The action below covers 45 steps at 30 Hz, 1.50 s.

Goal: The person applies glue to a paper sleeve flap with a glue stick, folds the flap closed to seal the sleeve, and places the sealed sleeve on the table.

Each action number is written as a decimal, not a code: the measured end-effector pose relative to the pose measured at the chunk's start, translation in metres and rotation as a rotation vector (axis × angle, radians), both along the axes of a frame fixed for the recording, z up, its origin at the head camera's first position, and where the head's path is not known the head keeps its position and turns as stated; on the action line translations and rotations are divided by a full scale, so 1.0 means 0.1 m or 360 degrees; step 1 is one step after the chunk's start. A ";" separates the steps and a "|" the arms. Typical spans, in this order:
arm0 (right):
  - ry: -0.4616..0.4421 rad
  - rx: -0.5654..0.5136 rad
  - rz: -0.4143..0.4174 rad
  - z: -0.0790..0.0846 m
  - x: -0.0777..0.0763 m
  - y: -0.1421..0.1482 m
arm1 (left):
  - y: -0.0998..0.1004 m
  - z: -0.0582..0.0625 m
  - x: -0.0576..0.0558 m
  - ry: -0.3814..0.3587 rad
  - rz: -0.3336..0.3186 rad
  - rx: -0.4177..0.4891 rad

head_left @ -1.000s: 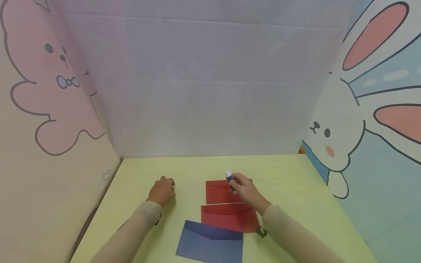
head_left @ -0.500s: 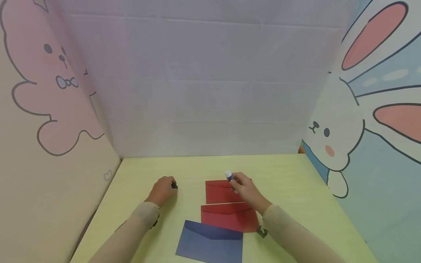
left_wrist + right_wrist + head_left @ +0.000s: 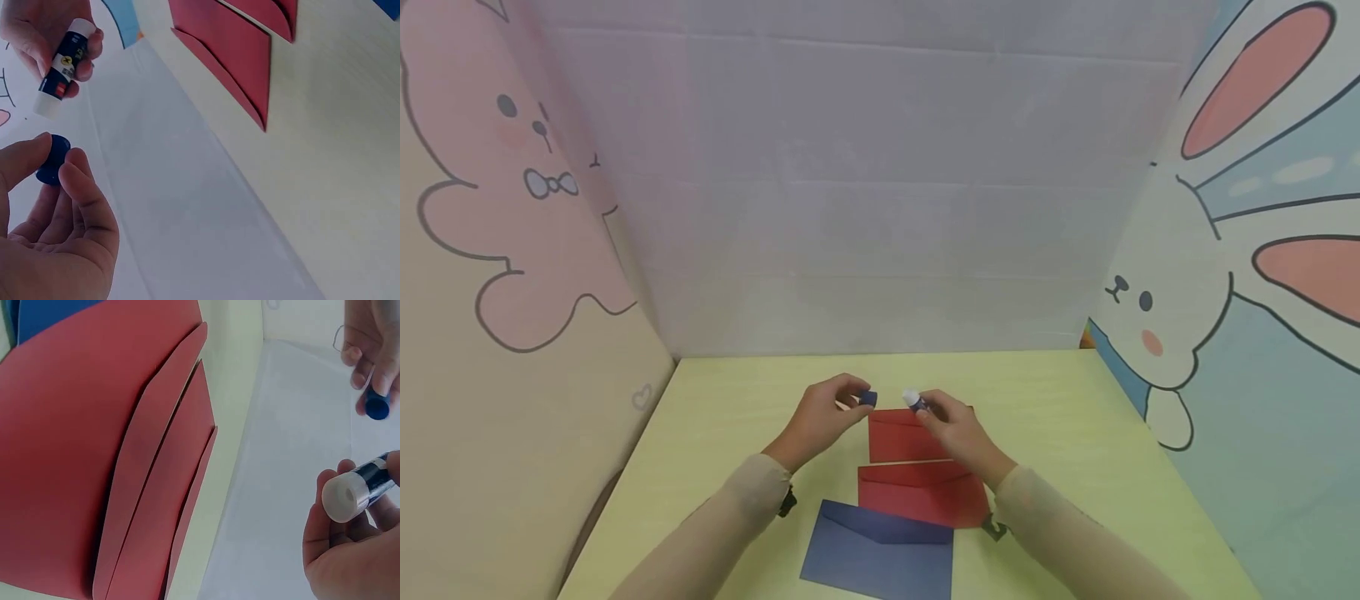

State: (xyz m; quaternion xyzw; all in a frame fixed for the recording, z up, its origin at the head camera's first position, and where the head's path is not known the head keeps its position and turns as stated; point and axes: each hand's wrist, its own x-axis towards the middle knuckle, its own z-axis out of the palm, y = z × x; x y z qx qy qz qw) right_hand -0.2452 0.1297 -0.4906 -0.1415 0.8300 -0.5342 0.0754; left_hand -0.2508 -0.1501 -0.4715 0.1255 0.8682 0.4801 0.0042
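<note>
My left hand [image 3: 822, 421] pinches a small dark blue cap [image 3: 55, 156] between thumb and fingertips. In my right hand [image 3: 961, 433] is a glue stick [image 3: 66, 61] with a dark blue label and white ends, gripped by thumb and fingers. Its bare white end points toward the cap, and a short gap parts the two. Both hands are above the far part of the table, over or near the rear red envelope [image 3: 898, 439]. The right wrist view looks into the glue stick's round white end [image 3: 345, 497], with the cap's opening beyond.
A second red envelope [image 3: 917, 507] lies in front of the first. Nearest me is a blue envelope [image 3: 880, 562], its back corner over the second red one. The pale yellow table [image 3: 1045, 400] ends at a white back sheet [image 3: 880, 208], with cartoon-printed side walls.
My left hand has lifted from the table's left side with the blue cap and moved right, close to the glue stick. My right hand has tilted the glue stick toward it. The envelopes have stayed put.
</note>
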 end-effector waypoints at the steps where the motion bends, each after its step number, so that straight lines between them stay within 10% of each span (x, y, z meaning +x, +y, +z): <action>1: 0.0016 0.0001 -0.0001 0.00 0.00 -0.01 | 0.04 0.03 0.01 0.0014 -0.0015 0.0005; 28: 0.0548 0.0191 0.0084 -0.06 0.01 -0.07 | 0.24 0.13 0.04 0.0175 -0.0259 -0.0069; 45: 0.0477 0.0217 0.0168 0.01 0.04 -0.11 | 0.26 0.10 0.04 0.0378 -0.0387 -0.0231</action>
